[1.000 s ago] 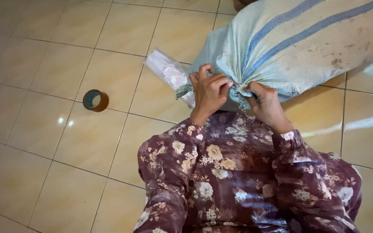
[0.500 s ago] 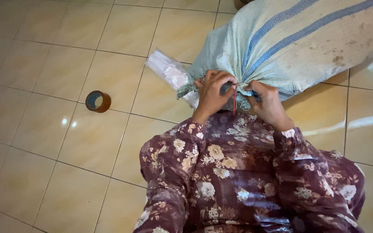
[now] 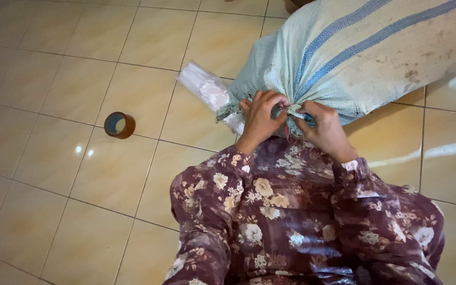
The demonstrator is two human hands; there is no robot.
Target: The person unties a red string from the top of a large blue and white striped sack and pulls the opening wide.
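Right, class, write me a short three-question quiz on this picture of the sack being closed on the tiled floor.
1. True or false: both hands grip the gathered neck of the woven sack.
2. Which lies on the floor to the person's left: A) a roll of brown tape, B) scissors, C) a bucket?
3. What colour are the sack's stripes?

Key
1. True: the left hand and right hand pinch the bunched mouth.
2. A: the tape roll lies on the tiled floor.
3. Blue.
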